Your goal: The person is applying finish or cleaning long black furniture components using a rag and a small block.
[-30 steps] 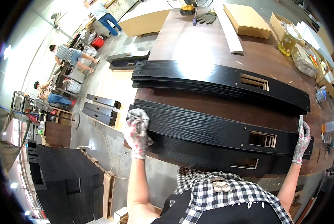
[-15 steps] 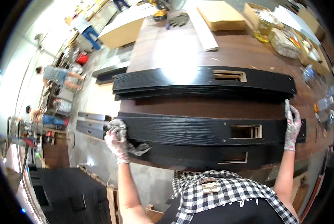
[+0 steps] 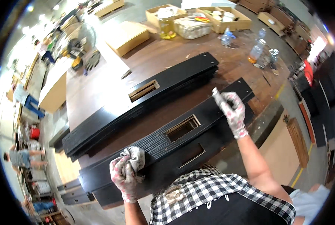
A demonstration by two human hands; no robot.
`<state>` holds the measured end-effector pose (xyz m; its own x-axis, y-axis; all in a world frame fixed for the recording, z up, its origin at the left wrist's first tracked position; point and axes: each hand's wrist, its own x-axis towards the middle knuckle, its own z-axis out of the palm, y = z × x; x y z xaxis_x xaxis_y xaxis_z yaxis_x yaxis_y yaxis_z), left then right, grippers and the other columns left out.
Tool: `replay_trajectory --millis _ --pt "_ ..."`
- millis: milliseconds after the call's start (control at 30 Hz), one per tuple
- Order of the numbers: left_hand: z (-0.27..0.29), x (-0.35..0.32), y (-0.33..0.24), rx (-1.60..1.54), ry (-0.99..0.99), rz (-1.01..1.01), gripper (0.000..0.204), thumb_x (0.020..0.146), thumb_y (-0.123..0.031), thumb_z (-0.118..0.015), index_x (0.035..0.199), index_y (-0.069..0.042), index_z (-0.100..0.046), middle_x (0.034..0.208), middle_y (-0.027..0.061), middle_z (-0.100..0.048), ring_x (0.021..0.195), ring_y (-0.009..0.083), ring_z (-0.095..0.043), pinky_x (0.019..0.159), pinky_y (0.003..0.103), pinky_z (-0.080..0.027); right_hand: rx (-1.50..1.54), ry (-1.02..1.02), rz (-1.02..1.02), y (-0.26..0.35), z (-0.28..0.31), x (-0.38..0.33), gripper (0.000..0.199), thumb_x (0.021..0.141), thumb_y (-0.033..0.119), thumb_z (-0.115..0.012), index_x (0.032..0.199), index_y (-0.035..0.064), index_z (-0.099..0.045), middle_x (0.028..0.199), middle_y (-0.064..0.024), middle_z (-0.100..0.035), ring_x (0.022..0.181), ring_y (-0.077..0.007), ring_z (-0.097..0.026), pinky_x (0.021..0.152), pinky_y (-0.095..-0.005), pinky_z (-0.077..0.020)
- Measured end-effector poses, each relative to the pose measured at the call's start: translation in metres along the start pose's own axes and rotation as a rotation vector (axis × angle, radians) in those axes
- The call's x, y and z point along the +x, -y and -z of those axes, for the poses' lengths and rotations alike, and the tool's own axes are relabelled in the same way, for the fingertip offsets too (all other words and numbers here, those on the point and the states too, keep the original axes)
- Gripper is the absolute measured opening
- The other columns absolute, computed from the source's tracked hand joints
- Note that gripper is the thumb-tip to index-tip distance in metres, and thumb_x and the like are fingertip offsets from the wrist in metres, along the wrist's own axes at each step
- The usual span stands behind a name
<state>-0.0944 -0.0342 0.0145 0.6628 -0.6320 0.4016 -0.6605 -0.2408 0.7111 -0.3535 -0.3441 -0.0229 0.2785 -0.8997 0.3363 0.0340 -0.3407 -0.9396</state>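
My left hand (image 3: 122,179), in a white glove with red spots, is closed around a crumpled grey rag (image 3: 136,157). It rests over the near black board (image 3: 152,143), which has wood grain and a rectangular cut-out. My right hand (image 3: 235,115), gloved alike, is over that board's right part, fingers curled. A narrow whitish tip points up-left from it; whether this is a finger or a held thing I cannot make out. A second black board (image 3: 216,144) with a cut-out lies along the table's front edge. Farther back is a stack of black boards (image 3: 182,73).
On the brown table (image 3: 163,56) are a cardboard box (image 3: 131,37), a long white strip (image 3: 107,56), a grey glove (image 3: 93,60), a drill (image 3: 76,62), plastic bottles (image 3: 256,51) and open cartons (image 3: 233,25). People work at the far left; a person's leg shows at lower right.
The view has swung to the right, so the boards now slant across it. My left hand with the rag has moved from the near board's left end inward along it.
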Motion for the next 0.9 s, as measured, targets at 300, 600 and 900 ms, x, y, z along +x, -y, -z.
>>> replay_trajectory --millis 300,600,900 --pt "-0.05 0.025 -0.041 -0.351 0.141 -0.174 0.019 0.075 -0.003 -0.057 0.092 -0.002 -0.067 0.088 0.0124 -0.065 0.082 0.0253 -0.062 0.078 0.036 -0.049 0.0 -0.427 -0.156 0.017 0.072 -0.057 0.016 0.087 -0.001 -0.066 0.102 0.0 -0.064 0.099 -0.0022 -0.065 0.089 -0.0096 -0.062 0.083 -0.0237 -0.0498" --pt "-0.145 0.039 -0.122 -0.49 0.289 -0.086 0.018 0.079 -0.01 -0.059 0.091 0.001 -0.067 0.087 0.0109 -0.063 0.083 0.0213 -0.06 0.078 0.034 -0.048 -0.226 -0.676 -0.222 -0.08 0.236 0.065 0.026 0.085 0.014 -0.075 0.104 0.0007 -0.065 0.097 -0.0035 -0.065 0.087 -0.0108 -0.06 0.083 -0.025 -0.0484" --pt "-0.263 0.064 -0.255 -0.508 0.365 0.157 0.022 0.089 -0.016 -0.055 0.091 0.004 -0.066 0.096 0.0139 -0.065 0.093 0.0247 -0.061 0.088 0.036 -0.046 -0.816 -0.598 -0.03 -0.189 0.415 0.277 0.026 0.079 0.019 -0.072 0.098 0.0015 -0.067 0.099 -0.0163 -0.064 0.093 -0.0309 -0.062 0.084 -0.0386 -0.0488"
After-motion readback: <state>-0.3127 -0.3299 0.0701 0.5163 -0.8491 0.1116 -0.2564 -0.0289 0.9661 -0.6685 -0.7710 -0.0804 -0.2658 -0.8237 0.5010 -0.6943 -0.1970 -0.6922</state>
